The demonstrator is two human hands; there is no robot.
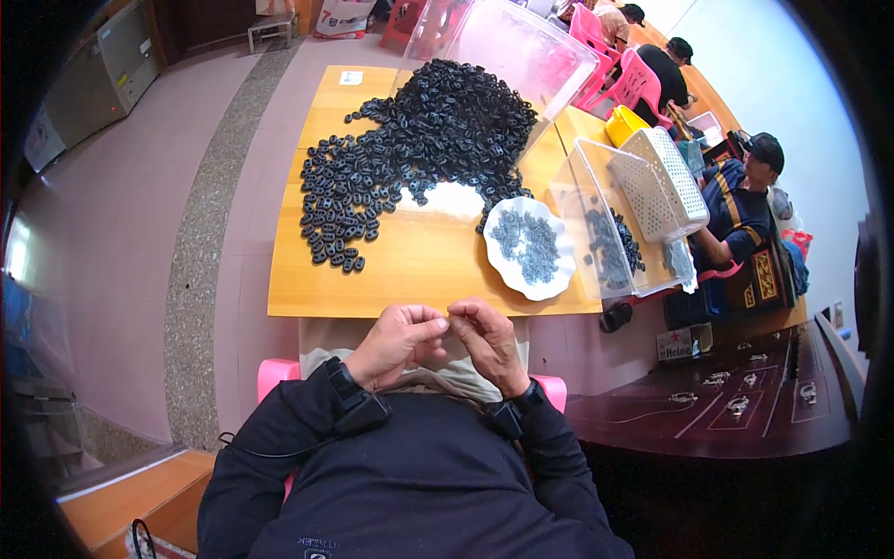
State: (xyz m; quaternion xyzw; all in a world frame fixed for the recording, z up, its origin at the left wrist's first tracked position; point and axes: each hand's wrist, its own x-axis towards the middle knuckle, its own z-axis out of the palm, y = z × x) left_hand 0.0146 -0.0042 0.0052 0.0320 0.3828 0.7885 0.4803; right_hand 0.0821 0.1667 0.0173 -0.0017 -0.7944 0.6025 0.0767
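My left hand (399, 343) and my right hand (487, 347) meet just off the table's near edge, above my lap. Thumb and fingers of each are pinched, and the fingertips almost touch. Whatever sits between them is too small to make out. Beyond the hands spreads a big heap of small black oval pieces with two holes (456, 116), thinning out toward the left. A white scalloped plate (495, 270) full of tiny greyish, see-through pieces lies nearer, to the right of my hands.
The wooden table (419, 265) carries a clear tub (568, 79) tipped behind the heap. At its right stand a clear box (582, 158) holding black pieces, a white perforated basket (661, 177) and a yellow container (626, 124). Other people sit along the right.
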